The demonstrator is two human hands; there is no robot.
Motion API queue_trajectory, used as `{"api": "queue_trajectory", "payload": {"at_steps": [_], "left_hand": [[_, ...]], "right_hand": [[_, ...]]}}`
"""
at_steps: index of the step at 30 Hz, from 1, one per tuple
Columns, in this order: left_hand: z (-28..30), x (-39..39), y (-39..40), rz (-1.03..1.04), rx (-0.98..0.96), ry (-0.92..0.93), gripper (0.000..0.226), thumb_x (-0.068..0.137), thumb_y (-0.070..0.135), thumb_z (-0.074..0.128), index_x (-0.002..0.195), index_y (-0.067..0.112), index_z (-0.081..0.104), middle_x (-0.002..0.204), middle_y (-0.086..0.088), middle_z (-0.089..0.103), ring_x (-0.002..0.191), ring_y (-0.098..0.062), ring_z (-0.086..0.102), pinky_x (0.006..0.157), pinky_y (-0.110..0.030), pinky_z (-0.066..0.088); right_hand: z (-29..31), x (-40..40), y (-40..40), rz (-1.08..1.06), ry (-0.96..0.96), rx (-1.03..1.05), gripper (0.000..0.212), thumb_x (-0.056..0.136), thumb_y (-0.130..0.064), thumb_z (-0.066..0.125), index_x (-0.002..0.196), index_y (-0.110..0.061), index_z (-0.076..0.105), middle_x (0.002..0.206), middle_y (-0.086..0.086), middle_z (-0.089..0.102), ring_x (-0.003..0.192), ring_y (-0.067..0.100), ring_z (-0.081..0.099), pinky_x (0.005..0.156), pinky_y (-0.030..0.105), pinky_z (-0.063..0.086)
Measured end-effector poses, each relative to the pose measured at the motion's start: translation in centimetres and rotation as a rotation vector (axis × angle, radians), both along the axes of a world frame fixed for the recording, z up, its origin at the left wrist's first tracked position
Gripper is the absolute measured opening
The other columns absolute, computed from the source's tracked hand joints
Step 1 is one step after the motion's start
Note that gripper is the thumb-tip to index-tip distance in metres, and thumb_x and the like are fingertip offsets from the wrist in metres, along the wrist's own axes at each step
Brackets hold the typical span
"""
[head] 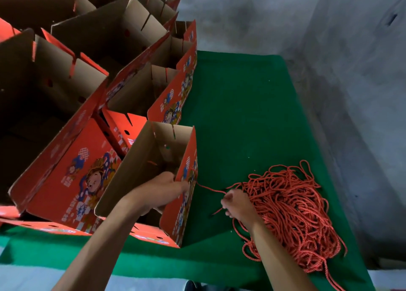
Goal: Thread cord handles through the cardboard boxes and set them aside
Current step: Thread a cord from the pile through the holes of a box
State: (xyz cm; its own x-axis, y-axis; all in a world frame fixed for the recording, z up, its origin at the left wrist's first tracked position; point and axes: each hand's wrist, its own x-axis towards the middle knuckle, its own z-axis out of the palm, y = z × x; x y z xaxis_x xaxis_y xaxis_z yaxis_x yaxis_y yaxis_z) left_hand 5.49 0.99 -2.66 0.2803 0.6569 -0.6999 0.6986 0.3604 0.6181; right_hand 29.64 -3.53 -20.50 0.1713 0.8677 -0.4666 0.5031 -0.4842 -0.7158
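An open red printed cardboard box [140, 165] stands on the green table cover [241, 115], nearest to me. My left hand [162, 189] reaches over its right wall and grips the top edge, fingers inside the box. A red cord [211, 188] runs from that wall's outer face across to my right hand [236, 205], which pinches it just left of a large heap of red cords [292, 211]. The cord's end at the box is hidden by the wall and my left hand.
Several more open red boxes [92, 75] are packed together at the left and back. A flattened red box [140, 234] lies under the near box. A grey wall [329, 38] rises behind and right of the table.
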Motion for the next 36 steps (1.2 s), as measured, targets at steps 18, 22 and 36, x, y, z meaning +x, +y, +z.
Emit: {"api": "queue_trajectory", "payload": {"at_steps": [18,22,36], "left_hand": [[0.6,-3.5,1.5,0.263,-0.109,-0.058,0.046,0.096,0.058,0.054,0.122,0.022,0.068,0.099,-0.004,0.08,0.091,-0.024,0.077,0.094,-0.043,0.056],[1.2,-3.6,1.3,0.284,-0.11,-0.098,0.045,0.098,0.054,0.055,0.12,0.018,0.071,0.101,-0.008,0.08,0.091,-0.025,0.077,0.088,-0.038,0.057],[1.4,-2.5,0.7,0.233,-0.112,-0.074,0.051,0.097,0.064,0.052,0.125,0.025,0.067,0.109,-0.002,0.079,0.101,-0.024,0.075,0.093,-0.043,0.055]], "right_hand": [[4.8,-6.5,-1.0,0.398,0.034,0.205,0.013,0.099,-0.041,0.064,0.101,-0.028,0.066,0.11,-0.015,0.068,0.096,0.001,0.066,0.09,0.02,0.048],[6.8,-8.7,-1.1,0.29,0.098,0.275,0.014,0.099,-0.033,0.066,0.11,-0.025,0.069,0.106,-0.01,0.072,0.087,-0.003,0.068,0.088,0.026,0.059],[7.7,-9.7,-2.1,0.182,0.296,0.294,0.005,0.1,-0.03,0.065,0.102,-0.031,0.069,0.091,-0.01,0.074,0.085,-0.001,0.07,0.074,0.006,0.049]]}}
